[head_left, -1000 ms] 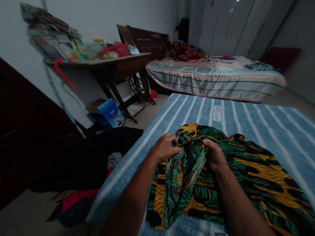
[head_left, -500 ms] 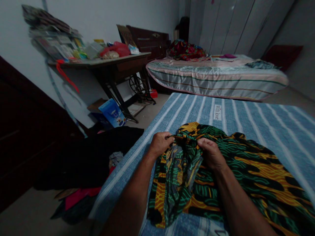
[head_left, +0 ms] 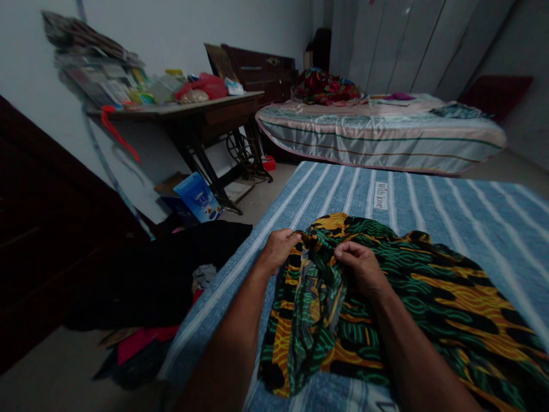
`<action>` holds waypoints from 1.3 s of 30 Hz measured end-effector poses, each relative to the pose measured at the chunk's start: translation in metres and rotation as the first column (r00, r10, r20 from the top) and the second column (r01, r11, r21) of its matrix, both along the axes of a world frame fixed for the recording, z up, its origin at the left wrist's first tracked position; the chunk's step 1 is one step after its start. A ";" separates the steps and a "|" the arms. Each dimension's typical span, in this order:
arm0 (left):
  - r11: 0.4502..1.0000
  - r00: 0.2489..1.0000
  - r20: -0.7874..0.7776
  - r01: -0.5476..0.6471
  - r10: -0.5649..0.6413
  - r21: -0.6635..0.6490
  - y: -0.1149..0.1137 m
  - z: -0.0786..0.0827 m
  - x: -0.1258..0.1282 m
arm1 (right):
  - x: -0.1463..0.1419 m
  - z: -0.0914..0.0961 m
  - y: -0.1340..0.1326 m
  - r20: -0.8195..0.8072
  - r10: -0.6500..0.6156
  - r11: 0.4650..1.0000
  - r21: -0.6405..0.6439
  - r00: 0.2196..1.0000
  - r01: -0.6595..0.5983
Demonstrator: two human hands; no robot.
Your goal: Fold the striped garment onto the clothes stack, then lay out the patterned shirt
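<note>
A garment [head_left: 429, 297] with a black, green and yellow wavy print lies spread over a blue-and-white striped bed cover [head_left: 343, 189]. My left hand [head_left: 278, 249] pinches its gathered upper edge at the left. A short way to the right, my right hand [head_left: 359, 260] grips the same edge between thumb and fingers. Between the hands the cloth is bunched, and its duller inner side shows below in folds. I cannot make out which kind of garment it is.
Dark clothes [head_left: 158, 274] are heaped on the floor at the left. Behind them stand a blue box [head_left: 198, 197] and a cluttered sewing machine table [head_left: 171, 109]. Another bed [head_left: 377, 134] with a red flowered bundle [head_left: 326, 86] is at the back, before a wardrobe [head_left: 390, 46].
My right hand has shifted slightly left along the edge, closer to my left hand. The cloth between them is more bunched. The view has moved very little.
</note>
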State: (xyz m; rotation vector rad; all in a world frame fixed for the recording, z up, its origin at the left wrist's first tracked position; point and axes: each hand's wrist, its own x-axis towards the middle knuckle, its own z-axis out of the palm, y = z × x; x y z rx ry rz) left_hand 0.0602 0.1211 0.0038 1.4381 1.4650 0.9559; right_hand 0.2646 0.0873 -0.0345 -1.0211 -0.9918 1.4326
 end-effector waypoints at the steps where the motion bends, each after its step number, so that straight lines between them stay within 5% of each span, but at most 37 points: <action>1: 1.000 1.000 0.026 0.005 -0.004 -0.018 0.000 -0.001 0.000 | 0.000 0.000 0.000 0.004 -0.002 1.000 0.005 1.000 0.002; 7: 0.995 0.979 0.203 -0.006 0.027 -0.103 0.002 -0.005 0.002 | -0.002 -0.001 0.000 -0.001 -0.031 1.000 0.006 1.000 0.031; 25: 0.988 0.954 0.295 -0.002 0.047 -0.152 0.005 -0.013 -0.002 | -0.001 0.002 -0.001 0.005 -0.074 0.997 0.012 0.997 0.074; 39: 0.986 0.980 -0.169 -0.079 0.103 0.146 0.012 -0.014 -0.007 | -0.007 0.009 0.000 0.024 -0.040 0.999 0.017 0.999 0.039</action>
